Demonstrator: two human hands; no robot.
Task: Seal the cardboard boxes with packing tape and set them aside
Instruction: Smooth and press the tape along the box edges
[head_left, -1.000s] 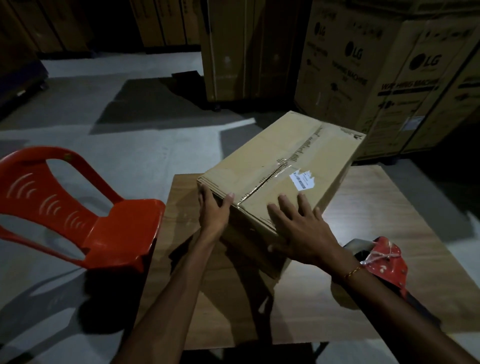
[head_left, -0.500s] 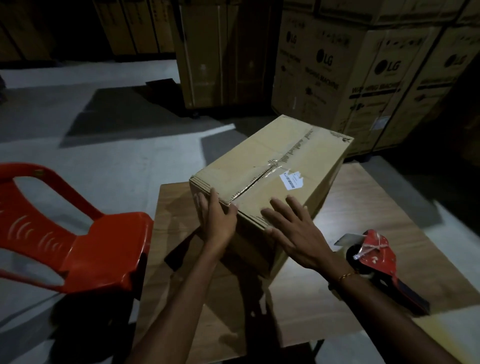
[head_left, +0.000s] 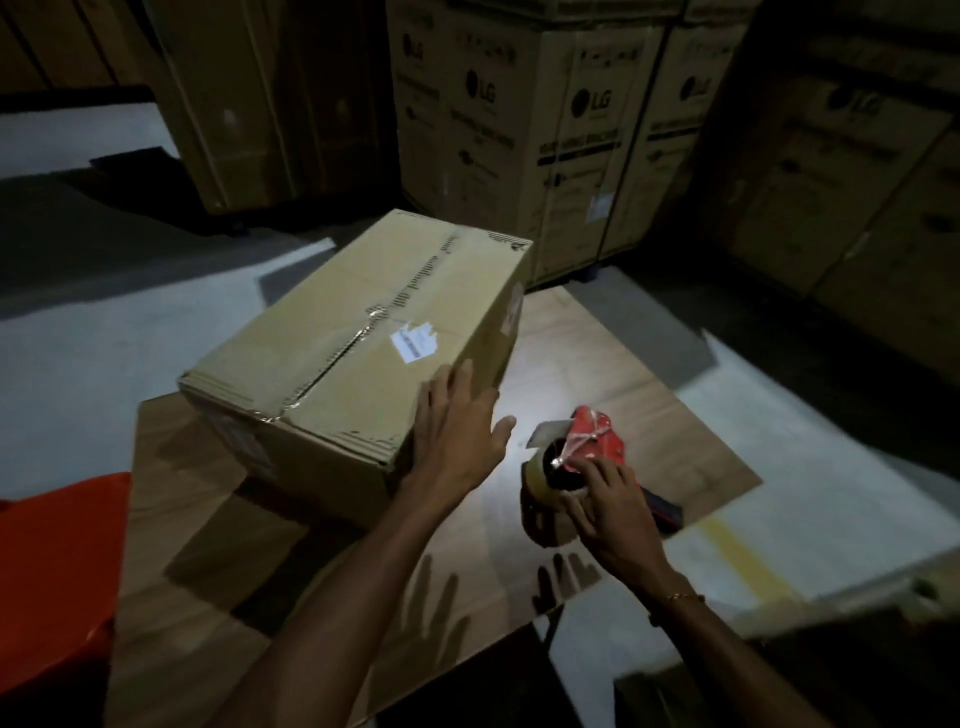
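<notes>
A closed brown cardboard box (head_left: 358, 338) lies on the wooden table (head_left: 649, 395), with a taped seam along its top and a white label near the middle. My left hand (head_left: 457, 431) rests flat on the box's near right corner, fingers spread. To the right, a red tape dispenser (head_left: 582, 457) with a roll of brown tape lies on the table. My right hand (head_left: 610, 514) lies over the roll, with fingers curled around it.
A red plastic chair (head_left: 57, 587) stands at the table's left edge. Tall LG appliance cartons (head_left: 524, 140) are stacked behind and to the right. Grey concrete floor (head_left: 104, 332) lies to the left of the table.
My right hand left the box top and moved right to the tape dispenser. My left hand shifted from the box's near left edge to its near right corner. The view swung left.
</notes>
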